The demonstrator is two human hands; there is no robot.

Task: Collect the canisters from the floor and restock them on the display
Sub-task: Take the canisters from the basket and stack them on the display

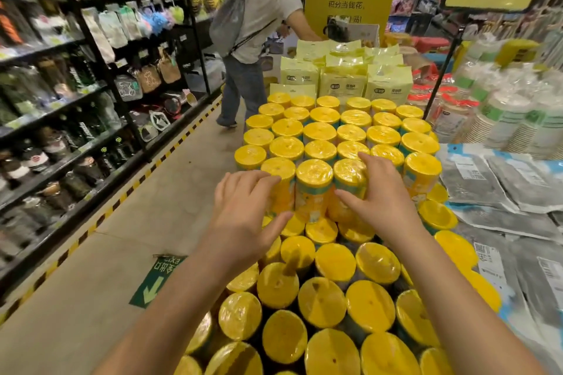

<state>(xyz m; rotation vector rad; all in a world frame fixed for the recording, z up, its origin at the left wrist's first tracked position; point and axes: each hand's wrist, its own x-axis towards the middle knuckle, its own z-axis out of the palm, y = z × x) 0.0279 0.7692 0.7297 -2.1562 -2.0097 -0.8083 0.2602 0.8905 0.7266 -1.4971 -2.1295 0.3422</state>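
Display (370, 306): yellow-lid canisters packed upright, two levels. Middle canister (313, 189) of upper front row is directly ahead, long axis vertical, between both hands. Left hand (243, 216): fingers spread, tips touching neighbour canister (278, 173) left of it. Right hand (380, 195): laid over neighbour on right, thumb on its side; gripping or only pressing, cannot tell. Right hand reaches further in.
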